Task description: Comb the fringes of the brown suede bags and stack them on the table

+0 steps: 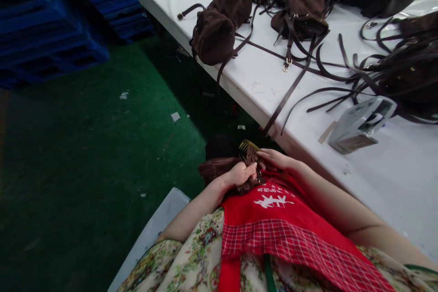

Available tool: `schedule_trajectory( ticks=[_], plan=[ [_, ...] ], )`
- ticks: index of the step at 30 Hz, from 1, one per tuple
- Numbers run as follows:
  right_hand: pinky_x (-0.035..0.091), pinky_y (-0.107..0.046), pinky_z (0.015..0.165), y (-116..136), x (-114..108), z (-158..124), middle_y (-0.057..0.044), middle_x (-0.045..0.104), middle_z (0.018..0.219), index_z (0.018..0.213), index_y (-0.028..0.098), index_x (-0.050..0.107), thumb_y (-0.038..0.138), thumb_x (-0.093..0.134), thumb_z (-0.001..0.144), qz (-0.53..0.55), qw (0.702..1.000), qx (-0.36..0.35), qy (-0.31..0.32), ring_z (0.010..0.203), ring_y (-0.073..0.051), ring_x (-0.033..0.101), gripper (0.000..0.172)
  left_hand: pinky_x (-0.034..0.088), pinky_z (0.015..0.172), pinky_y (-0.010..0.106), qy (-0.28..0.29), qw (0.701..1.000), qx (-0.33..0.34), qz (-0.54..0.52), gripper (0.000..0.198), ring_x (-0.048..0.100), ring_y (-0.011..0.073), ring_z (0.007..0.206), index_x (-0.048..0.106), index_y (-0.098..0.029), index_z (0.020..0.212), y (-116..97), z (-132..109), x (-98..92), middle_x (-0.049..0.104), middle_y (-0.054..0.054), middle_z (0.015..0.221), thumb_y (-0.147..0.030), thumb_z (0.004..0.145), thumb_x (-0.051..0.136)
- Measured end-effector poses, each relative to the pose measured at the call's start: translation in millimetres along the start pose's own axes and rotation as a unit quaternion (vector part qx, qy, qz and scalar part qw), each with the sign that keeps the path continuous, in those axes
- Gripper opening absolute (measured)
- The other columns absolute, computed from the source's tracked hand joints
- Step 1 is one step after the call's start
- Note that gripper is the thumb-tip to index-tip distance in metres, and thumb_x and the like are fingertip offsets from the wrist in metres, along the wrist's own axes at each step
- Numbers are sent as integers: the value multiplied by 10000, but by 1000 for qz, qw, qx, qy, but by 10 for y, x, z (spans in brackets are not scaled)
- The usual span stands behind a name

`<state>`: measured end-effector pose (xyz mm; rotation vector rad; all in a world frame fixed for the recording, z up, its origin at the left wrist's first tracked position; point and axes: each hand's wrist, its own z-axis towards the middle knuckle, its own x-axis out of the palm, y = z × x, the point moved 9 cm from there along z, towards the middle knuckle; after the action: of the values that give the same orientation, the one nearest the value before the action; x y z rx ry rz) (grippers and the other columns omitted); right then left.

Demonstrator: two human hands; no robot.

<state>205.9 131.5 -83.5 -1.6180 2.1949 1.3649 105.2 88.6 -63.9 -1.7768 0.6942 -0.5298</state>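
Observation:
A dark brown bag (219, 167) rests at my lap, against the red apron. My left hand (241, 174) is closed on the bag's brown tassel (251, 155), its strands spread upward from the fingers. My right hand (273, 159) grips a yellow comb (247, 145), whose teeth lie at the tassel strands just beyond my left fingertips. The lower part of the bag is hidden by my left hand and forearm.
On the white table (386, 173), several brown bags (219, 32) lie with long loose straps (290, 91), some hanging over the edge. A grey tape dispenser (359, 123) stands nearer. Blue pallets (44, 23) are stacked at left; paper scraps (175, 116) dot the green floor.

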Motion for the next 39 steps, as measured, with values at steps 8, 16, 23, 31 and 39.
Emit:
schedule_trajectory(
  ticks=[8,16,23,31,39],
  plan=[
    [390,-244,609,502,-334,-497,-22,620,697,859,203,507,476,217,974,-50,984,-107,-130,623,-143,567,415,455,682,256,-2,997,-32,-65,502,528,118,606,543,-147,584,39,17,-19,572,33,607,-527,876,396],
    [343,-256,569,430,-33,-327,-89,681,901,1030,200,540,367,302,974,-308,945,14,-112,758,-194,646,295,459,705,230,2,998,-1,60,481,567,119,624,570,-156,567,-78,-36,19,620,37,624,-438,900,368],
    [350,-260,555,255,-153,-158,-109,684,938,1088,200,518,389,232,989,-315,933,67,-164,789,-214,657,356,437,722,234,-24,991,-10,130,669,587,129,627,595,-163,566,-70,4,-25,653,53,631,-542,932,183],
    [382,-261,589,125,-82,-18,-101,687,927,1127,205,510,410,231,988,-272,946,102,-144,824,-225,656,373,418,692,271,-31,964,-4,263,611,554,147,536,589,-176,516,-139,68,9,617,54,542,-437,949,246],
    [406,-272,644,-55,43,111,-121,680,939,1073,181,558,423,273,978,-174,971,120,-112,831,-214,640,386,424,751,308,-35,926,62,370,497,595,204,624,651,-152,649,-219,175,105,632,98,600,-395,935,325]
  ],
)
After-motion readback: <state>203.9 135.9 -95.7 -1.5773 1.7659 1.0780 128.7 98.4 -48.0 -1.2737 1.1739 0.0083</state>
